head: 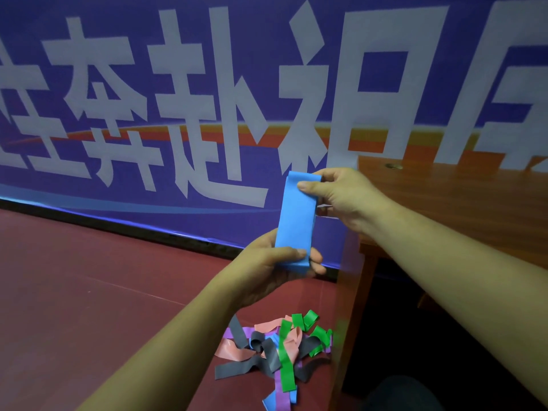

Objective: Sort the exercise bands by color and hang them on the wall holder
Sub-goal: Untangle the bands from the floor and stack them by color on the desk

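A flat light-blue exercise band (296, 215) is held upright in the air between my two hands. My right hand (341, 197) pinches its top end with thumb and fingers. My left hand (275, 262) grips its bottom end, thumb across the front. Below them, on the dark red floor, lies a tangled pile of bands (278, 351) in green, grey, pink, purple and blue. No wall holder is in view.
A wooden table (459, 197) stands at the right, its leg close beside the pile. A big purple banner with white characters (207, 99) covers the wall ahead. Dark red floor (89, 292) stretches to the left.
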`<control>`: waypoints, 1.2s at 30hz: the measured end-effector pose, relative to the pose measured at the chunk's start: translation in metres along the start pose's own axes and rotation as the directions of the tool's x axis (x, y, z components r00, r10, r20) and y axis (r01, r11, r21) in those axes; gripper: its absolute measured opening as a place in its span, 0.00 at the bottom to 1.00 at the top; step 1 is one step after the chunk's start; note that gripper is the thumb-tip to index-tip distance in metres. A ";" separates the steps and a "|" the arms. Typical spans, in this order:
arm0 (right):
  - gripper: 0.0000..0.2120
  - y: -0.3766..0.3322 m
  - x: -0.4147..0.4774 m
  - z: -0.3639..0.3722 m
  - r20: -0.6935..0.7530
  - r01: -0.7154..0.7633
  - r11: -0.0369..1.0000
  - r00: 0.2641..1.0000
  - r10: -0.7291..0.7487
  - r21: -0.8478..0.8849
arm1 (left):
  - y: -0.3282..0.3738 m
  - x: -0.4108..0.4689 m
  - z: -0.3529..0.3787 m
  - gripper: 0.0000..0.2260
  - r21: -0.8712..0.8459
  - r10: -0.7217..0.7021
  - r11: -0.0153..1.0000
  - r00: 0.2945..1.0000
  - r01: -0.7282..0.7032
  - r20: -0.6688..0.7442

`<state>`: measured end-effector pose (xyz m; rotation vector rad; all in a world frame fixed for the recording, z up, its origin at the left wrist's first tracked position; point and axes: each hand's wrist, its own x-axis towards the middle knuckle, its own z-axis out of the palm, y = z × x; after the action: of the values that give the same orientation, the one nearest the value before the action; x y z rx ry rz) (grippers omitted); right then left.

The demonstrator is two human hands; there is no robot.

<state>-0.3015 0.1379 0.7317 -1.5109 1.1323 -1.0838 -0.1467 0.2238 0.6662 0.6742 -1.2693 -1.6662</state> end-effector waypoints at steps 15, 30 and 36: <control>0.07 -0.024 0.004 -0.110 -0.199 0.011 1.000 0.980 -0.012 -0.007 | 0.005 0.077 0.067 0.06 0.386 0.059 0.922 0.991 -0.008 -0.122; 0.10 0.056 0.064 -0.216 -0.272 -0.193 0.965 0.952 0.140 -0.177 | -0.041 0.191 0.090 0.15 0.846 0.129 0.533 0.990 -0.020 -0.058; 0.12 0.086 0.084 -0.213 -0.209 -0.191 0.961 0.966 0.149 -0.201 | -0.051 0.199 0.082 0.15 0.906 0.123 0.422 0.992 -0.040 -0.013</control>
<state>-0.5061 0.0085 0.6958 -1.4658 1.5316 -1.0280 -0.3194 0.0861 0.6639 1.2656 -2.1099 -0.6966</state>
